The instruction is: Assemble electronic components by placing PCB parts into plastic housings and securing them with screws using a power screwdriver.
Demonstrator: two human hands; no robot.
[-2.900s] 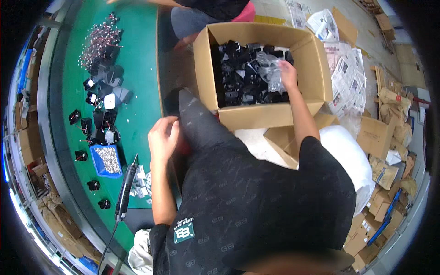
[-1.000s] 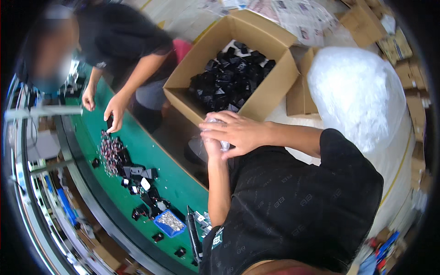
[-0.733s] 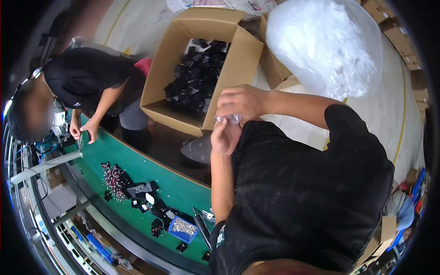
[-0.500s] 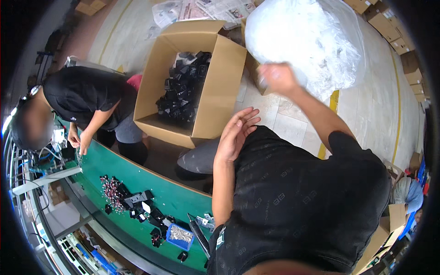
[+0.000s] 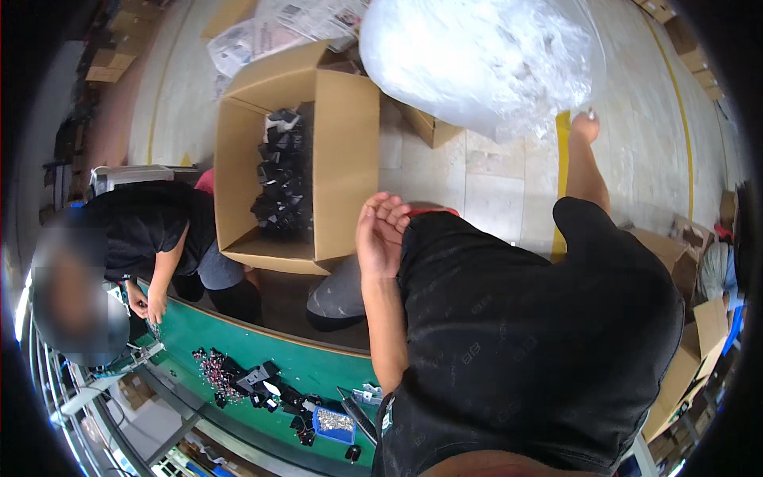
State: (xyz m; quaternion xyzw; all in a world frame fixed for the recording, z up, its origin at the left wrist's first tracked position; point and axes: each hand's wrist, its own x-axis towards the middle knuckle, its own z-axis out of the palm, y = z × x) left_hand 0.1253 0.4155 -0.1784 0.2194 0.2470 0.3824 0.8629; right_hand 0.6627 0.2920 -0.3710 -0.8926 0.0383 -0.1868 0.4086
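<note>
My left hand (image 5: 382,236) is held up beside the open cardboard box (image 5: 347,159), palm turned up and fingers loosely bent, with nothing visible in it. Inside that box lies a pile of black plastic parts (image 5: 284,179). My right arm reaches far out to the right. Its hand (image 5: 586,129) is closed near the lower right edge of a big clear plastic bag (image 5: 485,63) full of crumpled film. A small pale spot shows at the fingertips, too small to make out.
To the left a co-worker's hands (image 5: 148,306) meet over the green worktable (image 5: 334,362). On it are small red and black parts (image 5: 216,374), black housings and a blue tray (image 5: 334,436) of small metal pieces. Newspaper sheets (image 5: 270,40) lie behind the box. Open cartons (image 5: 691,366) stand at right.
My right hand has swung right, from in front of the bag to beyond its lower right edge. My left hand stays raised by the box. The whole view has turned somewhat.
</note>
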